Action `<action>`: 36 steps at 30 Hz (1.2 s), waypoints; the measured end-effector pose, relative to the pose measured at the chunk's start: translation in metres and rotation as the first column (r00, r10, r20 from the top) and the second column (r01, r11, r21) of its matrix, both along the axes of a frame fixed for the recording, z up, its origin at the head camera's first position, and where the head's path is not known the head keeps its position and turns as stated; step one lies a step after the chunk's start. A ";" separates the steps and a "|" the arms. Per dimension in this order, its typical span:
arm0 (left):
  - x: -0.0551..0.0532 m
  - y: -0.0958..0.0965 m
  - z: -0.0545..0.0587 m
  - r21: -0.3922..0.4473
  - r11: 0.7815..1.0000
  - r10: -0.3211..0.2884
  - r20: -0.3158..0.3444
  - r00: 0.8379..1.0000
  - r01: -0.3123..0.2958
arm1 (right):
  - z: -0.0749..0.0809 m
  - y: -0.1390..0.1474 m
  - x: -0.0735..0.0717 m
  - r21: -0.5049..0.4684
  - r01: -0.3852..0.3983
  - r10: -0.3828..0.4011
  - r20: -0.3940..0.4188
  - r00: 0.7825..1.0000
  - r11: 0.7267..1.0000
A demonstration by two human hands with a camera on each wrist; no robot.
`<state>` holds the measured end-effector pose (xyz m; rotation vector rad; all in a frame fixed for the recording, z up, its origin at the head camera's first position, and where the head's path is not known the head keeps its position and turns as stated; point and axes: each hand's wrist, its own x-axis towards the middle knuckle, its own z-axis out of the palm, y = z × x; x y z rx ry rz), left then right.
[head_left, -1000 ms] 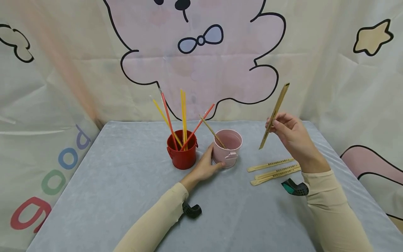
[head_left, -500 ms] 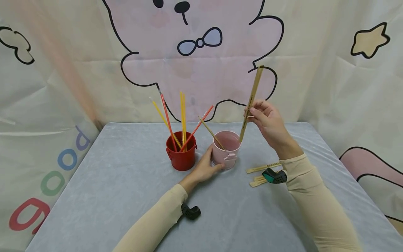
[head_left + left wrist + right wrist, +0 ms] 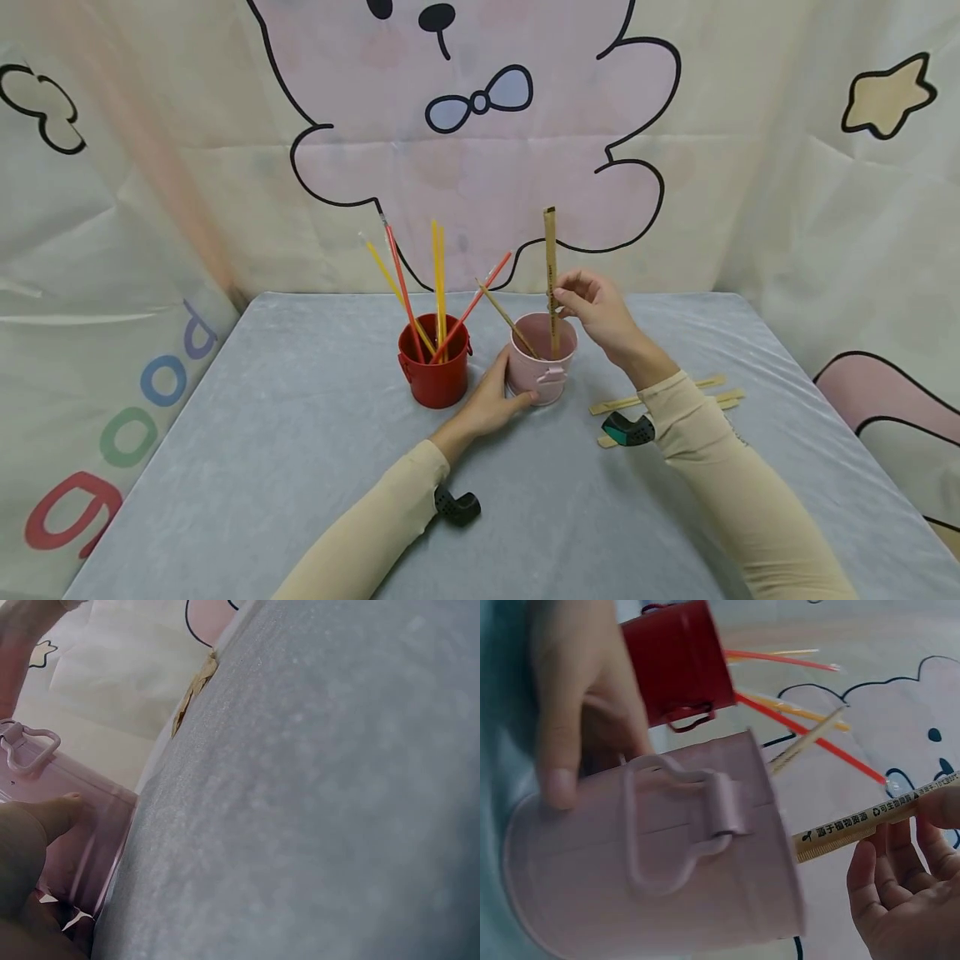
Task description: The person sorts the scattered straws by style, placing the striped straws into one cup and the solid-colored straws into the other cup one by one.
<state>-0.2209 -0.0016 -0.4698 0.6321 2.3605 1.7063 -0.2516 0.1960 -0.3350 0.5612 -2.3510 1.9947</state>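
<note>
A pink metal bucket with a small handle stands on the table, and my left hand grips its lower left side with thumb in front. Between thumb and fingers, my right hand pinches a paper-wrapped straw printed with dark characters. That straw stands upright, its lower end inside the bucket's rim. Another thin tan straw leans out of the same bucket to the left. In the right wrist view the pinched straw passes behind the bucket's rim, and its lower end is hidden.
Left of the pink bucket stands a red bucket with several red and yellow straws. More paper-wrapped straws lie on the grey cloth-covered table under my right forearm. A printed curtain hangs behind the table.
My right hand has carried the wrapped straw leftward from the right side, then lowered it into the pink bucket. My left hand has stayed on the bucket.
</note>
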 end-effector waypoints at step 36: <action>0.003 0.001 0.003 -0.019 1.000 0.008 0.008 1.000 -0.008 | -0.049 0.136 0.028 0.429 -0.075 0.079 0.009 0.997 0.900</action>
